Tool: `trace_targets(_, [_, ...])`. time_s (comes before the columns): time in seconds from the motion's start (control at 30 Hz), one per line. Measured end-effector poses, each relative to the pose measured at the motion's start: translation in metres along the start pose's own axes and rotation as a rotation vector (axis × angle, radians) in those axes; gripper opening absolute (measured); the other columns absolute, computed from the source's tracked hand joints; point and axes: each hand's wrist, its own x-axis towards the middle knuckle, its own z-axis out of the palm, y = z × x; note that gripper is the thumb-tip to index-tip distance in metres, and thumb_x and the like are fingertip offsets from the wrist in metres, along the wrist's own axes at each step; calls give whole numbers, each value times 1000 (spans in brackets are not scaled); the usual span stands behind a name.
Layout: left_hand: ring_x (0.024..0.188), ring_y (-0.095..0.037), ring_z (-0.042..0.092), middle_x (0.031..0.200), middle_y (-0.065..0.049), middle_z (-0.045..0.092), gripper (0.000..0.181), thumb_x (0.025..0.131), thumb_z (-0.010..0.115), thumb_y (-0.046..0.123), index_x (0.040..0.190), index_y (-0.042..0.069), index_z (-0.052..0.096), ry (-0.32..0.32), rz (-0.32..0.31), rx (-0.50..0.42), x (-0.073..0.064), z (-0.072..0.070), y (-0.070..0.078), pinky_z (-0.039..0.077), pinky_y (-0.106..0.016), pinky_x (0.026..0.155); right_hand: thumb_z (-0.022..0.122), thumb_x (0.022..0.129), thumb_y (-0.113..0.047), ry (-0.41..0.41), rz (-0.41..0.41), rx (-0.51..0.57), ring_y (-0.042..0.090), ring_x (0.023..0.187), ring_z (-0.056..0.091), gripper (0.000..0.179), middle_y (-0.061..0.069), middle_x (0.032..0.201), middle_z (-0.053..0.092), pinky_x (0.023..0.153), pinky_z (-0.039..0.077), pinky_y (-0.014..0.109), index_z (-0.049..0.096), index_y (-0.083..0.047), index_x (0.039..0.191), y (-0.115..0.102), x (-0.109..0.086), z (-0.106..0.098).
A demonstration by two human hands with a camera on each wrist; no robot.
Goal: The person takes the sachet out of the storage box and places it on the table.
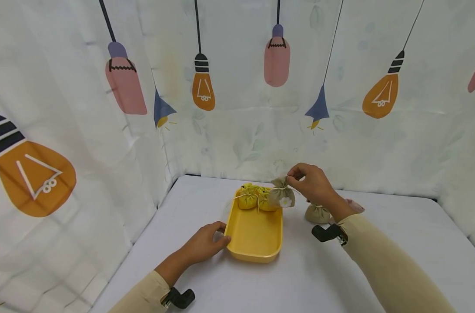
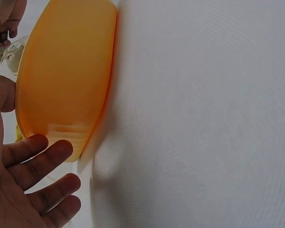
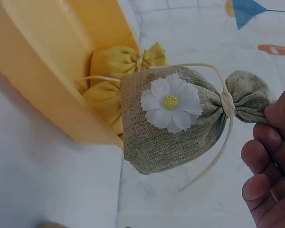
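Note:
My right hand point(image 1: 312, 180) pinches the gathered neck of a grey-green cloth drawstring pouch point(image 3: 168, 118) with a white flower on its front. The pouch hangs over the far right corner of a yellow plastic tray point(image 1: 255, 234), close beside two yellow drawstring pouches point(image 1: 247, 200) lying at the tray's far end. At the tray's left side, my left hand point(image 1: 206, 241) holds the rim, thumb over the edge. Its other fingers point(image 2: 59, 152) spread along the outer wall in the left wrist view.
Right of the tray, partly behind my right forearm, sits a beige pouch point(image 1: 317, 214) with a pinkish piece of cloth point(image 1: 356, 205) near it. A white table point(image 1: 402, 234) carries everything. Hanging cloth printed with lamps point(image 1: 237, 130) encloses its back and left side.

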Motion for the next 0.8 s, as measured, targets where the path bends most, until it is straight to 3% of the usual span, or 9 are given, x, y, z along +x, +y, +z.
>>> trace_targets(0.17, [120,-26,58,120,2,64,38,101,64,41,128,15,62,1,4,-5,0,0,0,45,-55,102,71,98,-22,23,9,-16,26,94,63,11,4,96,69,78,52,42,69,-13,104,5,-3,-8])
trace_targets(0.8, [119,-25,57,120,2,63,39,101,64,44,128,16,61,-5,-14,-8,0,1,-1,45,-56,102,64,103,-23,95,57,-36,32,102,64,17,11,109,70,83,52,50,67,-9,112,33,0,-20])
